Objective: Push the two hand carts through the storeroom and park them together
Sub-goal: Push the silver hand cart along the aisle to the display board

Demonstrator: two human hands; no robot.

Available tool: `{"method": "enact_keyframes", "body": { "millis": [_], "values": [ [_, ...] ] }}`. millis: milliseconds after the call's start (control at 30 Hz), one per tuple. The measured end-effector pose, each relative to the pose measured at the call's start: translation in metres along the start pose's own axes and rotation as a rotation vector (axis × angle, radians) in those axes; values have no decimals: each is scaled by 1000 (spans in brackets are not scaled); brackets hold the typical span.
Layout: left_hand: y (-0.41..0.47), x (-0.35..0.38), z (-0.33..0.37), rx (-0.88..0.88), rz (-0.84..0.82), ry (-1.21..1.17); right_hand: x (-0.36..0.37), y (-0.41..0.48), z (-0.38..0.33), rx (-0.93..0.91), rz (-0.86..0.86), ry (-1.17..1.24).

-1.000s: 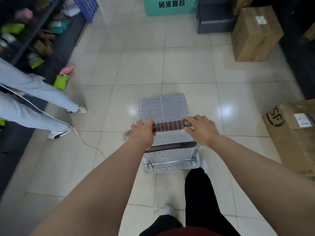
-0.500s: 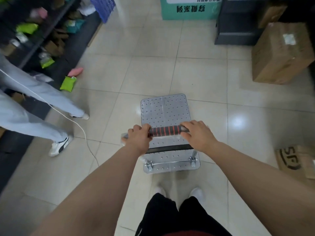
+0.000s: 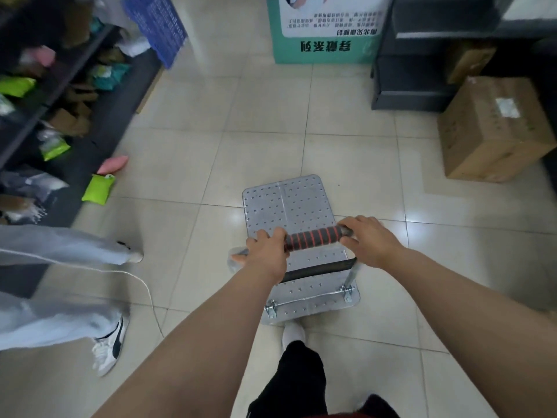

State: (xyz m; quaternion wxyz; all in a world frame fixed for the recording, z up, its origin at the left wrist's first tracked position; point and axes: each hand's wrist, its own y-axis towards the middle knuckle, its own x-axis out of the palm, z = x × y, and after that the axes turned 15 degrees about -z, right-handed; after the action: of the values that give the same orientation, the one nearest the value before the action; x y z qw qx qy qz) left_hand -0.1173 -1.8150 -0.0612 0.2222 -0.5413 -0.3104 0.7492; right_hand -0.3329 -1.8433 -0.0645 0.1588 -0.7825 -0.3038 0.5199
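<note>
Steel-decked hand cart (image 3: 297,236) is gripped at its foam handle (image 3: 313,237), left hand (image 3: 265,251) and right hand (image 3: 369,241) both clamped | cart rolled further up the tiled aisle | cardboard box (image 3: 491,131) now alongside right, green sign (image 3: 327,28) nearer | second cart unseen.

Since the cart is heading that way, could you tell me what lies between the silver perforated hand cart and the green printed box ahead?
Only bare cream floor tiles lie between the hand cart and the green box, as the head view shows.
</note>
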Motion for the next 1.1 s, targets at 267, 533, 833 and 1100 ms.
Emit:
{"method": "enact_keyframes", "body": {
  "millis": [267, 533, 833, 1100],
  "values": [
    [83, -95, -6, 31, 22, 121, -45, 85, -24, 44, 81, 42],
    [169, -172, 10, 30, 14, 192, -105, 172, -16, 16, 138, 25],
    [257, -253, 52, -36, 34, 201, -196, 272, 12, -74, 105, -53],
    [328, -311, 86, -25, 68, 162, -269, 345, 23, -36, 70, -18]
  ]
}}
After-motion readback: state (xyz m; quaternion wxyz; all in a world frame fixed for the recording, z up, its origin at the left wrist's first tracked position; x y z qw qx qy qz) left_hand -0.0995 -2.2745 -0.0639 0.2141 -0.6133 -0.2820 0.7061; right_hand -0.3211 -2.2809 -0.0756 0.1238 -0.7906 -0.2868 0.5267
